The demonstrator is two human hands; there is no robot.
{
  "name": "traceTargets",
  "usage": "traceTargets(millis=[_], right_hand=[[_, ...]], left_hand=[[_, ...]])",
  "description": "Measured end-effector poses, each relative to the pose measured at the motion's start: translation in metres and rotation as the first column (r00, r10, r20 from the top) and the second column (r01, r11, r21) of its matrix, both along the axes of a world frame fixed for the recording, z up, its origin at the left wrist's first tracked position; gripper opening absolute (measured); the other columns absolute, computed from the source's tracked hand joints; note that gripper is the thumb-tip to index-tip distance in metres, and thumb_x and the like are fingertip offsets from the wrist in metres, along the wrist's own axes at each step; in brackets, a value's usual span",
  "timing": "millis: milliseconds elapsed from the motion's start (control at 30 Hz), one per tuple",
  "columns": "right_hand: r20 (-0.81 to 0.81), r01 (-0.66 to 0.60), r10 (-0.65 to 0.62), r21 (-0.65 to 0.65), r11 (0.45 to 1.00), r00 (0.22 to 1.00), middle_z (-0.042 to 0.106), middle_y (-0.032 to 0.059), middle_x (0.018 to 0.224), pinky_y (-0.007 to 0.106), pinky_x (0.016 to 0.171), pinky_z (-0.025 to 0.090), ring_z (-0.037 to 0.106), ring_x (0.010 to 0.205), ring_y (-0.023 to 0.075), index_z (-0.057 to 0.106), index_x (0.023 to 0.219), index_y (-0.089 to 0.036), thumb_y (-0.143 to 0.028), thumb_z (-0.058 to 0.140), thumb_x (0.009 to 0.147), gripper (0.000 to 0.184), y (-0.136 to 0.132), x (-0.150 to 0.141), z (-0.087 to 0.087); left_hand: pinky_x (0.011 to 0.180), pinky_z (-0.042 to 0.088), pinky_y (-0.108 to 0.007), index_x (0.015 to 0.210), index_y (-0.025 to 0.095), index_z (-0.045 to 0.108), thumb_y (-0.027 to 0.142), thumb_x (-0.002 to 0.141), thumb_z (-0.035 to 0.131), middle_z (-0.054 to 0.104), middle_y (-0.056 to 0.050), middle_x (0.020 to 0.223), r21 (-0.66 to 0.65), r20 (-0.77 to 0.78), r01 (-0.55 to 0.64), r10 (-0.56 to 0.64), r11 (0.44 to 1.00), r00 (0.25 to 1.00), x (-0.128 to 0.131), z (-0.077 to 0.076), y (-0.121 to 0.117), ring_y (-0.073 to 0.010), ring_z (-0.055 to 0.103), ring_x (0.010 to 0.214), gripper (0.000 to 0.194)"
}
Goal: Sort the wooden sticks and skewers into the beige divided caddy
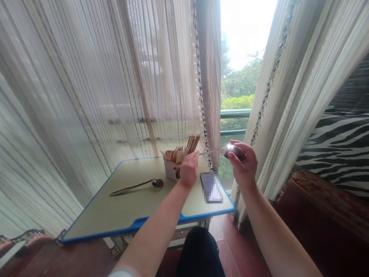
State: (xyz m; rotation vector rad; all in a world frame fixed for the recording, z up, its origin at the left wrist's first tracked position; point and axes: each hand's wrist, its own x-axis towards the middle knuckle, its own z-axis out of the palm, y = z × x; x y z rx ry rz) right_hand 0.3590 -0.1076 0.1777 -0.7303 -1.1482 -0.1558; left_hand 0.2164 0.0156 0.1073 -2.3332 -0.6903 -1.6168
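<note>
My left hand (190,169) is closed around the thin handle of a shiny metal ladle (229,149), held level above the table's right side. The fingers of my right hand (244,163) wrap round its rounded bowl, with the thumb at the near side. Small marks show on the bowl; whether they are holes or reflections I cannot tell. A second metal ladle (157,182) lies on the table, its handle pointing left. Just behind my left hand is a white box (170,170) of wooden chopsticks (174,154), partly hidden by that hand.
The pale table (135,209) has a blue rim. A phone (211,188), partly blurred out, lies near its right edge. Sheer striped curtains (86,77) hang behind, parted at a window (238,84). At right is a zebra-patterned cloth (334,148). My knee (200,250) is under the front edge.
</note>
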Motion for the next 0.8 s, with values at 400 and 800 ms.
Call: traceTargets(millis=[400, 800], right_hand=[[0.044, -0.069, 0.078, -0.189, 0.98, 0.996, 0.06, 0.0054, 0.106, 0.037, 0.085, 0.048, 0.058, 0.098, 0.0192, 0.059, 0.091, -0.023, -0.029, 0.07, 0.072, 0.024, 0.073, 0.03, -0.023], [0.091, -0.098, 0.135, -0.328, 0.939, 0.987, 0.06, 0.0062, 0.106, 0.037, 0.089, 0.046, 0.057, 0.1, 0.0191, 0.061, 0.093, -0.022, -0.034, 0.066, 0.076, 0.022, 0.111, 0.028, -0.055]], left_hand=[[0.09, 0.049, -0.034, 0.12, 0.015, 0.054, 0.01, 0.087, 0.043, 0.065, -0.01, 0.111, -0.234, -0.154, -0.203, 0.17, 0.951, 0.973, 0.026, -0.028, 0.036, -0.0202, 0.061, 0.101, 0.035], [0.092, 0.048, -0.035, 0.123, 0.012, 0.051, 0.006, 0.085, 0.043, 0.064, -0.012, 0.113, -0.216, -0.186, -0.257, 0.219, 0.942, 0.958, 0.029, -0.045, 0.044, -0.021, 0.06, 0.103, 0.039]])
